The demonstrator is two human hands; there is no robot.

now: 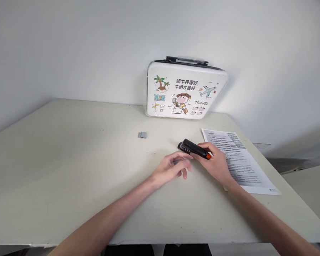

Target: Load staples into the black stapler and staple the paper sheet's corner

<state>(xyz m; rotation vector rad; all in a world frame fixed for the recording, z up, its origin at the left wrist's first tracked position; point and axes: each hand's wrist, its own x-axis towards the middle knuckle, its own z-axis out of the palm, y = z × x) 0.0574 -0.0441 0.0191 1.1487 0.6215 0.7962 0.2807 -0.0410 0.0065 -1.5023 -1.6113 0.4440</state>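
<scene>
Pale table [69,163] extends far out to the left of both hands and runs beneath them. Ahead and to the left of the left hand, well apart from it, lie small gray strips [142,135], set close against each other on the surface.

Left hand [173,166]: half open, fingers loosely curled, thumb bent in toward the index finger. A small grayish patch shows between thumb and index finger; cannot tell whether it is something held. The fingertips reach to the near side of the stapler; contact cannot be told from this angle.

Beyond both hands, directly ahead, a white case [165,90] stands upright, leaning slightly back near the wall [96,49]. Its front carries a cartoon cow, palm trees, an airplane and the word TRAVEL; a black handle [173,59] sits on top.

Black stapler [194,148]: at the fingertips of the right hand, between the two hands and slightly forward of them. Its far end points left and away from the right hand; an orange-red part [208,156] marks the end nearest the palm.

Right hand [214,161]: closed around the rear of the stapler, thumb and fingers on opposite sides.

Just right of the right hand, a printed sheet [245,167] lies flat, partly hidden behind the hand and wrist.
</scene>
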